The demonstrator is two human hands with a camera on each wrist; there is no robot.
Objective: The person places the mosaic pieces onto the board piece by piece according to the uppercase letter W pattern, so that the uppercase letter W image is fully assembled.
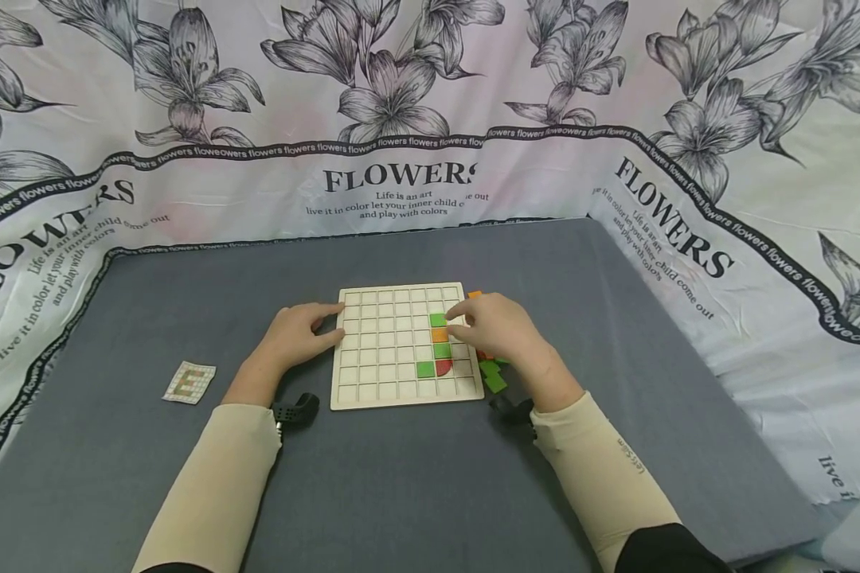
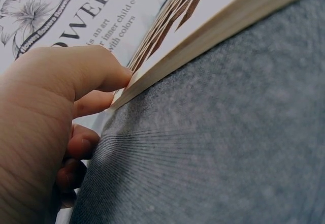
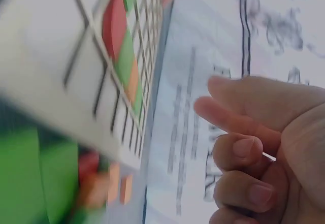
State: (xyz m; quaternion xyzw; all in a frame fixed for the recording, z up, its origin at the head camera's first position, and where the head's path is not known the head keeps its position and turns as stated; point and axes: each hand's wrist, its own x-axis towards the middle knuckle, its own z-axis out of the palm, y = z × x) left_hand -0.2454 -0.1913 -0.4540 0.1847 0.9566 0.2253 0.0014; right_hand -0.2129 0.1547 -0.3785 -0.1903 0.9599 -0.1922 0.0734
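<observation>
In the head view a pale wooden grid board (image 1: 380,342) lies on the grey table. Near its right side a short column holds a green tile (image 1: 438,320), an orange tile (image 1: 439,335), another green tile (image 1: 441,350) and a round-sided red piece (image 1: 443,368); a third green tile (image 1: 426,369) sits left of the red one. My left hand (image 1: 297,334) touches the board's left edge with thumb and fingertip (image 2: 124,76). Over the right edge is my right hand (image 1: 498,325); thumb and forefinger stretch forward, nothing between them, other fingers (image 3: 244,188) loosely curled.
Loose green pieces (image 1: 493,377) lie on the table at the board's right side, partly under the right hand. An orange piece (image 1: 475,294) shows at the top right corner. To the left is a small pattern card (image 1: 189,383). A flower-printed cloth (image 1: 401,167) hangs behind.
</observation>
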